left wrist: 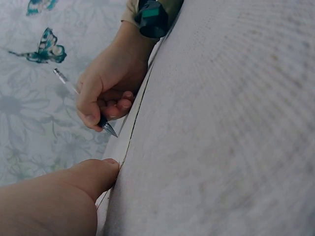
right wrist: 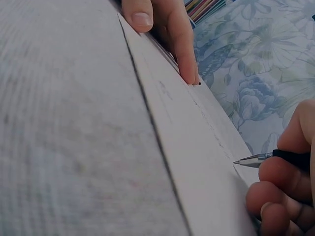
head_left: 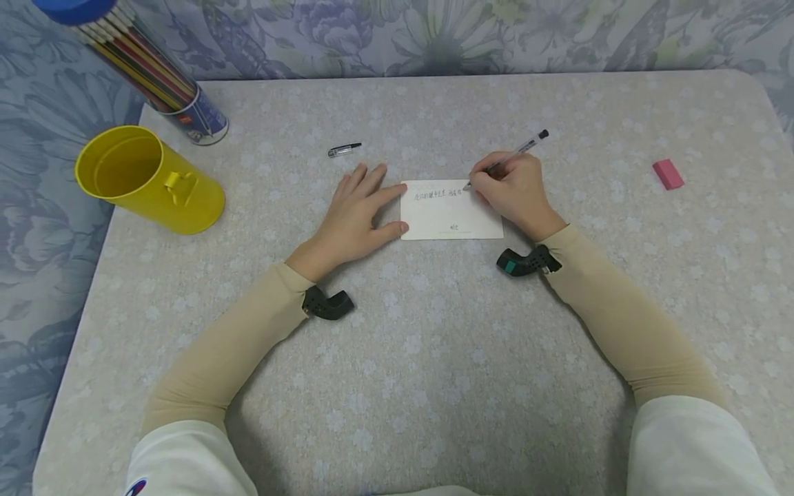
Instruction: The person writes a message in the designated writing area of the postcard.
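A small white card (head_left: 428, 217) lies on the table, with a line of handwriting along its top and a short mark near its lower edge. My right hand (head_left: 513, 189) pinches a pen (head_left: 527, 145), its metal tip at the end of the written line. In the right wrist view the pen tip (right wrist: 248, 161) meets the card's surface. My left hand (head_left: 353, 224) lies spread on the table, thumb and forefinger tips resting on the card's left edge. The pen's cap (head_left: 344, 149) lies beyond the left fingers.
A yellow cup (head_left: 192, 200) with a small handle stands at the left. Behind it is a tube of colored pencils (head_left: 207, 117) with a blue top. A pink eraser (head_left: 668, 174) lies at the far right. Patterned wallpaper (head_left: 434, 34) borders the table's back edge.
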`<state>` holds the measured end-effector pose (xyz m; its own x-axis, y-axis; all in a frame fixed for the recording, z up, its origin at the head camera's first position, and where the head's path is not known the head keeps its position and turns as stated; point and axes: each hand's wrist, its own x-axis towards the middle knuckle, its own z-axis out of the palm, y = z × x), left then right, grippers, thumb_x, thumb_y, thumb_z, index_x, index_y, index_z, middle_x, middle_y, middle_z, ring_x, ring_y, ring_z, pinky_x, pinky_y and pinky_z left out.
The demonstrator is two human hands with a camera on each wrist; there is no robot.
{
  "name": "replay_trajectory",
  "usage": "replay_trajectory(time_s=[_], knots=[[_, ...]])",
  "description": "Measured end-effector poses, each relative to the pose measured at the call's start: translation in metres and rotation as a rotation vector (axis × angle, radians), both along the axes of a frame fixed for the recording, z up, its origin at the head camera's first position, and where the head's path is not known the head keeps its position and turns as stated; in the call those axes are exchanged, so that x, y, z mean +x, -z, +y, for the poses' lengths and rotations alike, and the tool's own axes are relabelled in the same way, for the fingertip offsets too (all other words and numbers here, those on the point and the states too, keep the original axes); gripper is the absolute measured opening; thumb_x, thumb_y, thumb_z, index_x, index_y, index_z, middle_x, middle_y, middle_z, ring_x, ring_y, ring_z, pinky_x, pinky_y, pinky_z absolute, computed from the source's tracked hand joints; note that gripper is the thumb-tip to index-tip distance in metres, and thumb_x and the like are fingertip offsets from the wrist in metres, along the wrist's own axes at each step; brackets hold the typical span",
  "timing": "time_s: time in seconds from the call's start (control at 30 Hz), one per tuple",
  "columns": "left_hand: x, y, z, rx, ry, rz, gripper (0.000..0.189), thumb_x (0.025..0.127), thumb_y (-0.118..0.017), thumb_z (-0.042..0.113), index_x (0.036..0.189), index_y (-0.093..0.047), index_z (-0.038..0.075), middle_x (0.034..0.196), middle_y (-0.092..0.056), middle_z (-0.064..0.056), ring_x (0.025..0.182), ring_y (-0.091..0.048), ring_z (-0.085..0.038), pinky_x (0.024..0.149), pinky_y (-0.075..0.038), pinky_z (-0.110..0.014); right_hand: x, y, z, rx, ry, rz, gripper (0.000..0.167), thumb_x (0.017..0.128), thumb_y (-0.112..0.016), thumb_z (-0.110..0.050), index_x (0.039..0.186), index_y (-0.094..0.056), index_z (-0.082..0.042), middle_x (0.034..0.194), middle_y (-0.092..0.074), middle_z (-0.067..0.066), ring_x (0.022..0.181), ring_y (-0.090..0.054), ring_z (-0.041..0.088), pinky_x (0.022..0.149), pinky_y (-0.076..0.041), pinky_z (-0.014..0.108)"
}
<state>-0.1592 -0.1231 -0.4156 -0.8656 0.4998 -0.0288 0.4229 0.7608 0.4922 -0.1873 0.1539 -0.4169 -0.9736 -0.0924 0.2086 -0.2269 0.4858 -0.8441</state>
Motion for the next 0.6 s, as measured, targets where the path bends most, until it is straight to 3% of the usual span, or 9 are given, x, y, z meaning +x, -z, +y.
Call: replay_trajectory(time_s=[0.23, 0.6], knots=[[-0.0006, 0.0011, -0.0004, 0.006, 0.001, 0.009, 0.063, 0.096, -0.068, 0.042, 0.151, -0.052, 0.015, 0.168, -0.025, -0.022, 0.158, -0.009, -0.047, 0.127, -0.004, -0.063, 0.0005, -0.0008, -0.0009, 0.007, 0.002, -0.012, 0.019, 0.083, -0.061, -0.006, 0.079, -0.078, -0.002, 0.058, -0.06, -0.014, 0.044, -0.044, 0.003, 0.043, -0.027, 0.018], [-0.0004, 0.0011, -0.0003, 0.002, 0.002, 0.006, 0.065, 0.096, -0.068, 0.043, 0.151, -0.051, 0.014, 0.168, -0.024, -0.022, 0.158, -0.009, -0.047, 0.127, -0.004, -0.063, -0.0004, -0.0006, -0.0018, 0.001, 0.027, -0.007, 0.02, 0.085, -0.06, -0.006, 0.077, -0.078, -0.001, 0.062, -0.062, -0.016, 0.048, -0.049, 0.004, 0.046, -0.034, 0.017]])
